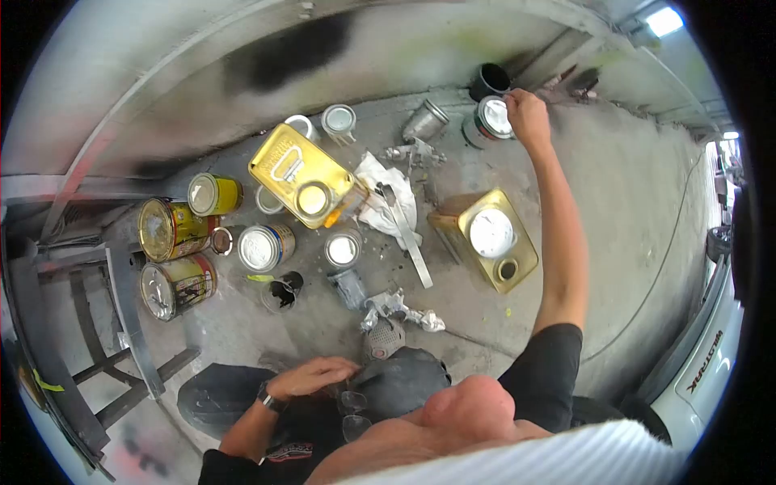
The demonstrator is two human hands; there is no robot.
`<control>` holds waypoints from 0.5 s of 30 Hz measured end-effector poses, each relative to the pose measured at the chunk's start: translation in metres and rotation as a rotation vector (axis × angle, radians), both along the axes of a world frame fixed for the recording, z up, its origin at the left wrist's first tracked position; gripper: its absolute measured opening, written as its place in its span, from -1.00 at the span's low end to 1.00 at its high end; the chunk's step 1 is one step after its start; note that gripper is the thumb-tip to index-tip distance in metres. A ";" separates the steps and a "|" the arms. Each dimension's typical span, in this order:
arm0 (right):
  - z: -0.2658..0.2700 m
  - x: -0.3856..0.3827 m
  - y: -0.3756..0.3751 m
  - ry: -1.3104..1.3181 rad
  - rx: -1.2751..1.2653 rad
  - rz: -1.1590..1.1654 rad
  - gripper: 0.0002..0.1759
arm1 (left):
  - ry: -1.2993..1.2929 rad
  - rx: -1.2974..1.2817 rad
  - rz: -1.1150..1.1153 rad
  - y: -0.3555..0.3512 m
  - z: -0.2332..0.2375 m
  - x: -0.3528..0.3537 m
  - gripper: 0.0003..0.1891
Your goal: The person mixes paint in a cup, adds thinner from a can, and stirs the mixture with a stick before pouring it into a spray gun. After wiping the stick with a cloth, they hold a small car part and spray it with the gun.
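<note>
My right hand (529,118) reaches far out, its fingers closed together at the rim of a paint can (477,132) with a white top. What those fingers hold, if anything, is too small to make out. Behind that can stands a black container (490,80). My left hand (311,377) lies over my bent knee with its fingers stretched out and nothing in them. Nearer my right forearm is a gold rectangular tin (524,257) with a white round cup or lid (491,233) on top.
On the floor are a yellow rectangular tin (273,167), white cloth (373,214), a flat metal strip (406,234), several paint cans (260,247) and a spray gun (350,288). A metal frame (133,323) stands left; a cable (659,271) and a vehicle (705,372) are right.
</note>
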State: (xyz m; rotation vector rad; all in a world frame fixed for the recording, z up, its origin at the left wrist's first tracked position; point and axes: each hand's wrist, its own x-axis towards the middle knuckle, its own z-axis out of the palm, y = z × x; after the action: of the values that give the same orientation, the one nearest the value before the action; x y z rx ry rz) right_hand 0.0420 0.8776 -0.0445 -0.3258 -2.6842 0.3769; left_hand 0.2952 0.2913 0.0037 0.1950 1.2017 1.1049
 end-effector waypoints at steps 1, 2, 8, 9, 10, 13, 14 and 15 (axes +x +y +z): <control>-0.014 -0.023 0.013 -0.122 -0.295 -0.101 -0.77 | 0.010 -0.026 0.054 -0.005 0.001 0.004 -0.44; -0.024 -0.044 0.022 -0.251 -0.587 -0.199 -0.67 | 0.016 -0.051 0.110 -0.010 0.004 0.009 -0.45; -0.079 -0.112 -0.002 -0.204 -1.081 -0.453 -0.11 | -0.244 -0.252 0.344 -0.018 0.016 0.026 -0.47; -0.104 -0.121 0.003 -0.173 -1.009 -0.481 -0.17 | -0.277 -0.277 0.357 -0.015 0.023 0.021 -0.46; -0.137 -0.129 0.017 -0.166 -0.907 -0.504 -0.30 | -0.280 -0.266 0.366 -0.014 0.033 0.014 -0.45; -0.166 -0.142 0.028 -0.134 -0.598 -0.561 -0.55 | -0.256 -0.228 0.419 -0.023 0.026 0.020 -0.42; -0.147 -0.133 0.014 -0.123 -0.496 -0.568 -0.60 | -0.245 -0.226 0.428 -0.023 0.026 0.019 -0.41; -0.132 -0.125 0.001 -0.112 -0.392 -0.576 -0.63 | -0.234 -0.223 0.436 -0.024 0.025 0.020 -0.41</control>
State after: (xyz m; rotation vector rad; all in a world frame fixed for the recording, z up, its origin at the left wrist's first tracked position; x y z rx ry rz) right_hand -0.0829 0.8791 -0.1762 -1.2259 -2.4510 0.7086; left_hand 0.3157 0.2674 0.0289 -0.3753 1.1718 1.3143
